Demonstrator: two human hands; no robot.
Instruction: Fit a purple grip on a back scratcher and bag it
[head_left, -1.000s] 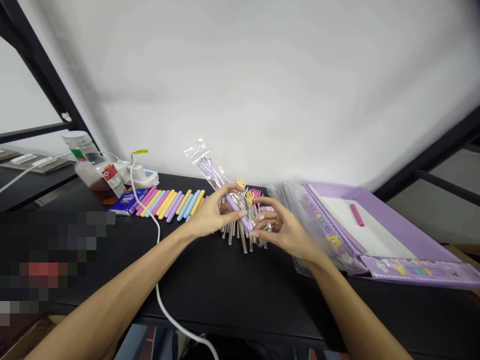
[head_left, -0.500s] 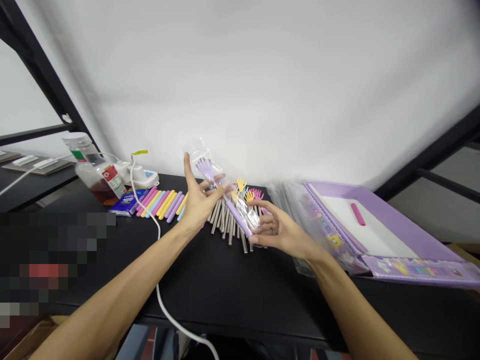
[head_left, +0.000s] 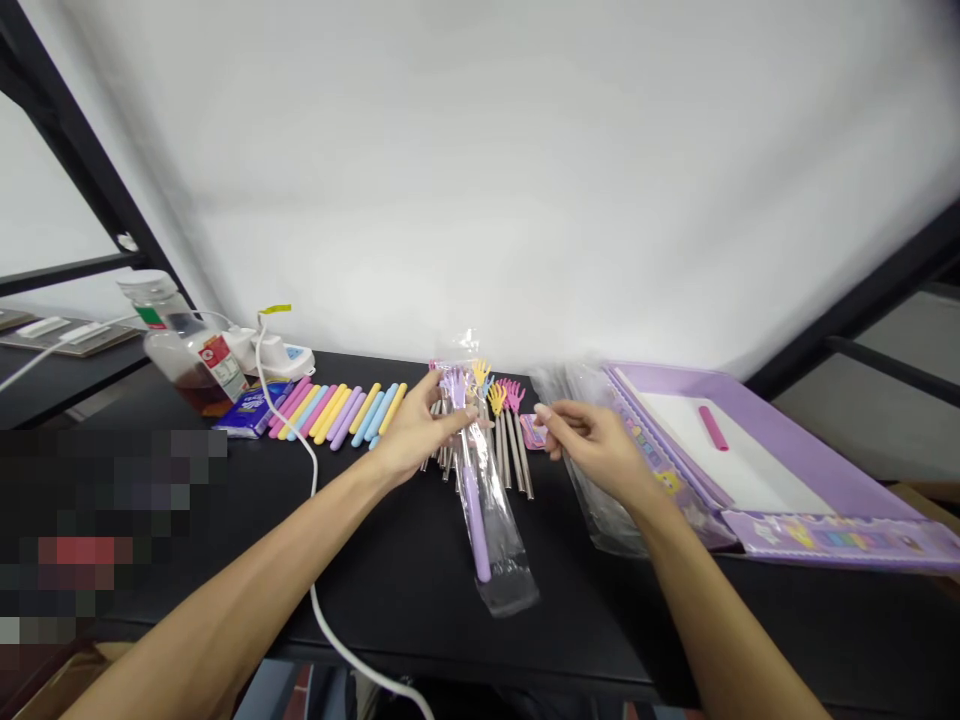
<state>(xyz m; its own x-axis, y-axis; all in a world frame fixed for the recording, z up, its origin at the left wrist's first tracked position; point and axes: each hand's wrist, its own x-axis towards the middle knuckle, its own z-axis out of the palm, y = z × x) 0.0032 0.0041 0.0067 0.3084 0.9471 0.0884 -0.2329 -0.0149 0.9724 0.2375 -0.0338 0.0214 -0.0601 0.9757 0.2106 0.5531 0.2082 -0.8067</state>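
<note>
My left hand [head_left: 420, 425] is closed on a purple back scratcher [head_left: 476, 525] with a hand-shaped head and a metal stem, inside a clear plastic bag [head_left: 506, 565]. The handle points down toward the table's front edge. My right hand [head_left: 592, 445] is apart from the bag, its thumb and fingers drawn together; whether something small is between them cannot be made out. A pink card [head_left: 534, 432] shows just left of these fingers. Behind the bag lie several back scratcher heads [head_left: 514, 395], yellow, pink and blue, on metal stems, partly hidden by my left hand.
Several pastel handles [head_left: 337, 415] lie in a row on the left. Beyond them are a blue packet [head_left: 259, 408], a jar [head_left: 187, 345] and a power strip [head_left: 296, 360]. A white cable [head_left: 315, 560] crosses the table. Clear bags [head_left: 611, 510] lie beside the purple box [head_left: 750, 385].
The bagged back scratcher has swung more upright and lower, its handle end now nearer the table's front. My right hand has let go of its lower end and moved up and right.
</note>
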